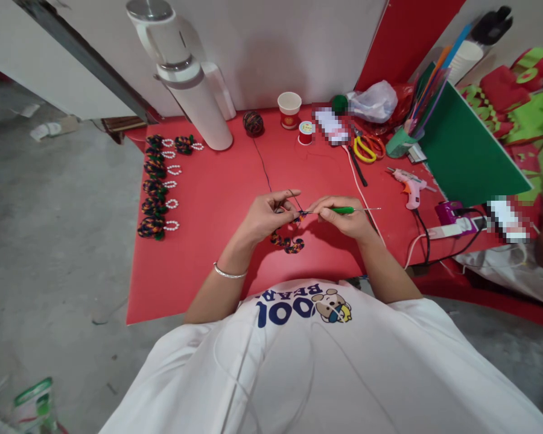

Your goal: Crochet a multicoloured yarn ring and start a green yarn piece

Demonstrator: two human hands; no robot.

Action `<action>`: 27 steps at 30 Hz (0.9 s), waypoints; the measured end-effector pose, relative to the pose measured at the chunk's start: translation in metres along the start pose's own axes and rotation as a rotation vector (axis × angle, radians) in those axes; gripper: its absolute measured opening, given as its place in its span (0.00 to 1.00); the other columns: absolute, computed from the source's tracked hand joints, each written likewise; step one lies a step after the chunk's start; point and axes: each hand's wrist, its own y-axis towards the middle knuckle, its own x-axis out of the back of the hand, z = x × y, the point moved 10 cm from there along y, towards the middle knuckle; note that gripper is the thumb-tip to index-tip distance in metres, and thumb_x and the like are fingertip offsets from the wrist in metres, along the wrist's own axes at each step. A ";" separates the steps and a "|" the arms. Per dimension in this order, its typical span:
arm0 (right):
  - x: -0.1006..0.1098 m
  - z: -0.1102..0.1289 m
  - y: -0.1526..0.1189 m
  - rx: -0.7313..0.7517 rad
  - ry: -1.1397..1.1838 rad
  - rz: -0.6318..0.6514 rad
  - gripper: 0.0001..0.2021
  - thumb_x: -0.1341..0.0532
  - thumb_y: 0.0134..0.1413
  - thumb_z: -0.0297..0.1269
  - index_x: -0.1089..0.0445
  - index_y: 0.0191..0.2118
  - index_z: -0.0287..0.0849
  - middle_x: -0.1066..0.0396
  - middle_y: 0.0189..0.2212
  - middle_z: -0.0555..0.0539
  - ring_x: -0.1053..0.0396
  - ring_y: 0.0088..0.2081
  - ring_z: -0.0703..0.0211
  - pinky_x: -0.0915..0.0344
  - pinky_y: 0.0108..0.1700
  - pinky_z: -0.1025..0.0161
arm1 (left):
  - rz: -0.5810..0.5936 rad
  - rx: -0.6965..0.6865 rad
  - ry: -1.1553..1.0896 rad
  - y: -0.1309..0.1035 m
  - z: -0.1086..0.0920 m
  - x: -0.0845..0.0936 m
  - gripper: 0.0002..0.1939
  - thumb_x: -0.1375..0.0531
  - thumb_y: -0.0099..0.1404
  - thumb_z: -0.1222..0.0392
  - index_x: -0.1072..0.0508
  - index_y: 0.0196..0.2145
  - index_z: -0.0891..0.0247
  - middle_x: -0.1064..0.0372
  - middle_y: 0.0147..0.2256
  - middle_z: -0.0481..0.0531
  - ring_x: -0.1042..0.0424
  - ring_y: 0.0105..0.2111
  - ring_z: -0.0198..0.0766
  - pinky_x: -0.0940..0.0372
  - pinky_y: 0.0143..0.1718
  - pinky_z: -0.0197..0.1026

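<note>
Here's the green-handled hook (pixel 344 210), held between 2 hands, its long axis running left to right, 1 tip aimed left at the yarn strip (pixel 294 245). The right hand (pixel 346 223) is closed in a pinch on the handle; the left hand (pixel 269 216), half curled, index finger stretched out, pinches the strip above the table (pixel 199 265). Red surface stretches left to the yarn bundles (pixel 152 185); the shirt (pixel 298 361) hides part of the near edge.

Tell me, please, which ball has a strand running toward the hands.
The dark multicoloured yarn ball, between the large white bottle and the paper cup: its strand runs toward the left hand. The green ball shows no such strand.
</note>
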 end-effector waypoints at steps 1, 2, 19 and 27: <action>0.000 0.003 0.000 0.028 -0.035 -0.019 0.12 0.33 0.67 0.49 0.17 0.38 0.48 0.14 0.38 0.47 0.17 0.39 0.58 0.21 0.45 0.60 | -0.014 -0.001 -0.008 0.001 0.001 0.001 0.33 0.26 0.51 0.64 0.20 0.57 0.71 0.20 0.30 0.52 0.22 0.27 0.35 0.31 0.31 0.36; 0.000 0.007 -0.001 0.057 -0.071 -0.041 0.11 0.33 0.67 0.48 0.17 0.39 0.49 0.14 0.39 0.47 0.17 0.41 0.57 0.21 0.48 0.59 | -0.030 -0.003 -0.020 0.001 0.002 0.003 0.34 0.25 0.51 0.64 0.20 0.57 0.72 0.20 0.30 0.52 0.22 0.27 0.35 0.31 0.31 0.36; 0.000 0.016 -0.010 0.125 -0.173 -0.190 0.10 0.34 0.68 0.46 0.17 0.40 0.50 0.13 0.40 0.47 0.16 0.45 0.55 0.20 0.53 0.54 | -0.132 -0.025 -0.165 0.004 0.010 0.008 0.32 0.22 0.47 0.61 0.17 0.52 0.70 0.21 0.29 0.51 0.24 0.27 0.34 0.31 0.31 0.36; 0.000 0.013 -0.011 0.115 -0.181 -0.197 0.10 0.34 0.69 0.46 0.17 0.40 0.49 0.13 0.40 0.47 0.16 0.44 0.56 0.20 0.51 0.57 | -0.172 -0.024 -0.182 0.003 0.008 0.010 0.30 0.22 0.44 0.62 0.15 0.48 0.68 0.22 0.27 0.49 0.27 0.24 0.31 0.35 0.28 0.35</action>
